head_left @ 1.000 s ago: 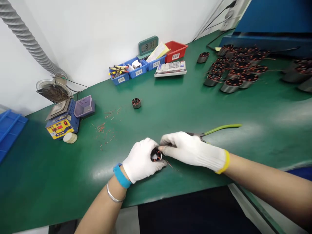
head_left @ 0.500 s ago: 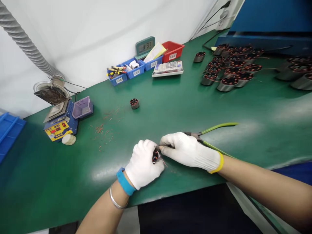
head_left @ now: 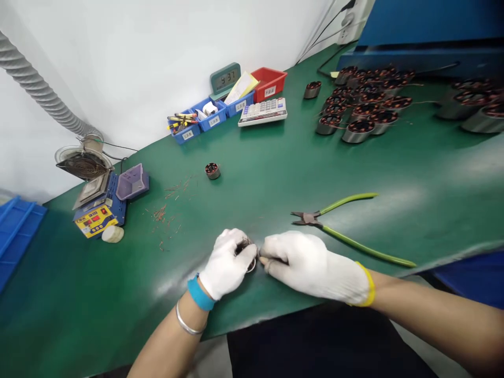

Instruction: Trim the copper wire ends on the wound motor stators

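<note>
Both my hands wear white knit gloves and meet near the front edge of the green table [head_left: 275,168]. My left hand [head_left: 227,264] is closed round a small wound stator [head_left: 250,261], mostly hidden by the fingers. My right hand [head_left: 311,266] pinches at the stator's right side; what its fingertips hold is too small to make out. Green-handled cutters [head_left: 346,231] lie on the table just behind my right hand, untouched.
A lone small stator [head_left: 212,170] and copper wire scraps [head_left: 165,212] lie at mid-left. A solder pot [head_left: 100,202] stands far left. Blue and red bins [head_left: 228,105], a calculator [head_left: 263,111] and a clock are at the back. Several larger stators [head_left: 362,107] crowd the back right.
Both hands drew nearer to the table's front edge with the stator. My right hand has come off the cutters, which now lie in full view behind it.
</note>
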Demonstrator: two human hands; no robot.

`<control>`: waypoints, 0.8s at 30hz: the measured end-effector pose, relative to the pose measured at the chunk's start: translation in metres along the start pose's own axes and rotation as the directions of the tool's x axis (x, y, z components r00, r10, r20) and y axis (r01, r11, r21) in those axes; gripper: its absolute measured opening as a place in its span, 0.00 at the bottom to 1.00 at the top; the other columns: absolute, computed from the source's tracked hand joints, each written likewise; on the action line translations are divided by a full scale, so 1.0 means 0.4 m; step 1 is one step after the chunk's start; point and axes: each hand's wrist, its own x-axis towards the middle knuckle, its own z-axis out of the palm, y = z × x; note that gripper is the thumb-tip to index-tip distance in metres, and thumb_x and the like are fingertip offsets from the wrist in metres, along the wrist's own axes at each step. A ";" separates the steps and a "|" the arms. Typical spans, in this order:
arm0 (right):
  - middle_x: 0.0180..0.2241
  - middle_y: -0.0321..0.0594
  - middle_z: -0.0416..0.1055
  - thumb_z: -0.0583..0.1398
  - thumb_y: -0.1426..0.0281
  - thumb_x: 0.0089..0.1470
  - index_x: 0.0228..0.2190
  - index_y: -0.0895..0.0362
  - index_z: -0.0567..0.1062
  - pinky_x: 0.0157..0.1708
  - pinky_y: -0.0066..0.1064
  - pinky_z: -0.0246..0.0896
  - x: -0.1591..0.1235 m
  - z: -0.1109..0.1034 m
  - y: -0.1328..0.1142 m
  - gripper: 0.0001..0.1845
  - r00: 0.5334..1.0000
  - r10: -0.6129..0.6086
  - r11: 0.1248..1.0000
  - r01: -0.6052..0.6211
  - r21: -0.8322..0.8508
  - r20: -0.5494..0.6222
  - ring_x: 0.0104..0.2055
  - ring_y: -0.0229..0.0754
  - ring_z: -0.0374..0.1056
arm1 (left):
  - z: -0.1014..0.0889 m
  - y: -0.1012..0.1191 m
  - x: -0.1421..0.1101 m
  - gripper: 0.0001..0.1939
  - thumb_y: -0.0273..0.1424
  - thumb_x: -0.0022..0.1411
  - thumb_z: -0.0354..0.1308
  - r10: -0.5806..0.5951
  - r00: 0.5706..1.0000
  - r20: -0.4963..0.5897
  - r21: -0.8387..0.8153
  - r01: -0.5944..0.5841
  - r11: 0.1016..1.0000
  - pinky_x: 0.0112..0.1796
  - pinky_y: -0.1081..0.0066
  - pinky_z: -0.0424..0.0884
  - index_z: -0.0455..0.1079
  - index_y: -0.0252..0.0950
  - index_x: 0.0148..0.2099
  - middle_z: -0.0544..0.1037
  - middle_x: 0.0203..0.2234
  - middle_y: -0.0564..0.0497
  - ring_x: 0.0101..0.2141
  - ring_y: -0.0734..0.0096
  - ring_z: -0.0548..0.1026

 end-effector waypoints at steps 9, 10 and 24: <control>0.34 0.44 0.78 0.55 0.64 0.64 0.40 0.56 0.78 0.29 0.36 0.55 -0.023 0.000 0.051 0.13 0.833 -0.489 0.864 0.421 -0.277 -0.258 0.30 0.44 0.70 | -0.042 0.003 0.006 0.06 0.29 0.59 0.58 -0.114 0.989 0.094 -0.171 0.129 0.977 0.52 0.59 0.70 0.70 0.37 0.41 0.79 0.42 0.46 0.46 0.60 0.75; 0.40 0.47 0.78 0.55 0.63 0.64 0.46 0.57 0.77 0.31 0.36 0.57 -0.023 -0.005 0.060 0.16 0.810 -0.514 0.847 0.428 -0.314 -0.282 0.32 0.45 0.71 | -0.059 0.002 -0.002 0.14 0.30 0.57 0.61 -0.121 0.985 0.124 -0.204 0.145 0.968 0.53 0.59 0.70 0.69 0.36 0.46 0.78 0.47 0.44 0.48 0.59 0.75; 0.36 0.44 0.76 0.53 0.65 0.65 0.45 0.58 0.76 0.28 0.37 0.53 0.034 -0.001 0.074 0.15 0.827 -0.562 0.758 0.503 -0.416 -0.024 0.30 0.45 0.68 | -0.063 0.012 -0.009 0.18 0.38 0.42 0.68 -0.101 0.980 0.169 0.257 0.055 0.965 0.26 0.69 0.61 0.62 0.41 0.31 0.70 0.27 0.55 0.25 0.69 0.67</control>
